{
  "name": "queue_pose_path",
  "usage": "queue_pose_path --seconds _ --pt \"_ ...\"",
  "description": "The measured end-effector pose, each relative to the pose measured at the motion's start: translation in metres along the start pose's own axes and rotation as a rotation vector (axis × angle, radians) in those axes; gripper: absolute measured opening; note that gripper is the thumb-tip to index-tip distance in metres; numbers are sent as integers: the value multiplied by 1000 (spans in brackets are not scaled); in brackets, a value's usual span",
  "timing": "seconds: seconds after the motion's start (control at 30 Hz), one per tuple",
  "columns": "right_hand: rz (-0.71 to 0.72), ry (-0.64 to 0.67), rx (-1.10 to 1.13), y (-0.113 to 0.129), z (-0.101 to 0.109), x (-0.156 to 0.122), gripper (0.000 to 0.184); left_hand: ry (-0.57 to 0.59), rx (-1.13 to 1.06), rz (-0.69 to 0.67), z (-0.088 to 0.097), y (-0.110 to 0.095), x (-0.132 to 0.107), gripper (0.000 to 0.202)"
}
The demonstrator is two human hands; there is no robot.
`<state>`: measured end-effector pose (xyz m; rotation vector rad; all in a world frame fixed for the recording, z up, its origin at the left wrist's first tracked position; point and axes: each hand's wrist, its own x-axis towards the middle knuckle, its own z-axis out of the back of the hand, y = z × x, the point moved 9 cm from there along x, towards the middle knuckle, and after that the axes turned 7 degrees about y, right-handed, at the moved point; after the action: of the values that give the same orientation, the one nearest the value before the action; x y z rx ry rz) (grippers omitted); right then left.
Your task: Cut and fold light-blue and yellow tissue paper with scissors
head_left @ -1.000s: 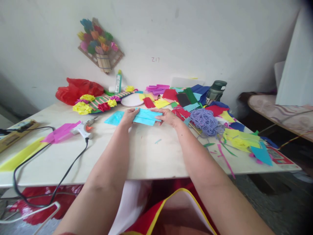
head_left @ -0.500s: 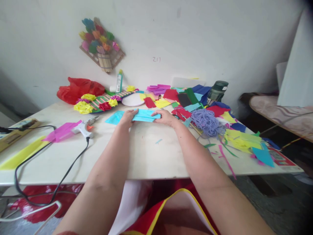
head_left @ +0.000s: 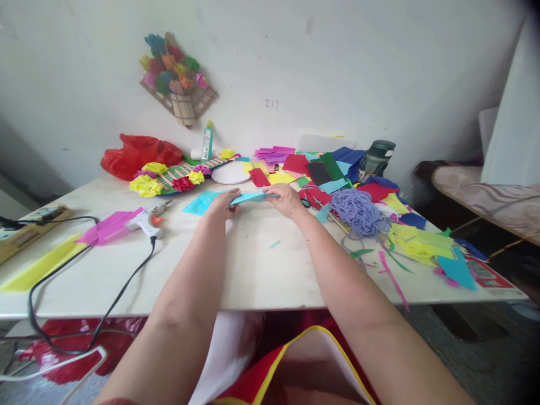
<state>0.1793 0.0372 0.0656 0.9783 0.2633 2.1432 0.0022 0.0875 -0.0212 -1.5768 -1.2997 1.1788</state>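
Note:
Between my hands is a folded strip of light blue crepe paper [head_left: 252,198], held just over the table and seen nearly edge-on. My left hand [head_left: 224,205] pinches its left end between thumb and fingers. At its right end, my right hand [head_left: 285,200] grips the paper in the same way. Another light blue paper sheet [head_left: 198,203] lies flat on the table, partly behind my left hand. Small blue scraps [head_left: 275,244] rest on the white tabletop [head_left: 270,278] in front of the hands.
A glue gun [head_left: 147,221] with a black cord lies at left by pink paper [head_left: 112,226]. A flower-trimmed green craft piece [head_left: 177,177] sits behind. To the right are purple yarn [head_left: 358,211], coloured paper pieces [head_left: 422,242] and a dark bottle [head_left: 377,158].
The folded blue paper has tilted from showing its broad face to a thin edge. Both hands have turned slightly while keeping hold of its ends.

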Motion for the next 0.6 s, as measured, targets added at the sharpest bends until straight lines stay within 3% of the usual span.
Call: queue_pose_path --seconds 0.07,0.17,0.37,0.53,0.6 --pt "-105 15 1 -9 -2 -2 13 -47 -30 103 0 5 -7 21" --pt "-185 19 -31 -15 -2 -6 16 -40 -18 188 -6 7 -13 14" --pt "-172 55 -120 -4 -7 -7 26 -119 -34 217 -3 7 -15 13" --pt "-169 50 -216 -3 -12 -6 18 -173 -29 243 -1 11 -14 16" --pt "-182 27 -208 -7 -10 -5 18 -142 -27 256 -4 13 -12 19"
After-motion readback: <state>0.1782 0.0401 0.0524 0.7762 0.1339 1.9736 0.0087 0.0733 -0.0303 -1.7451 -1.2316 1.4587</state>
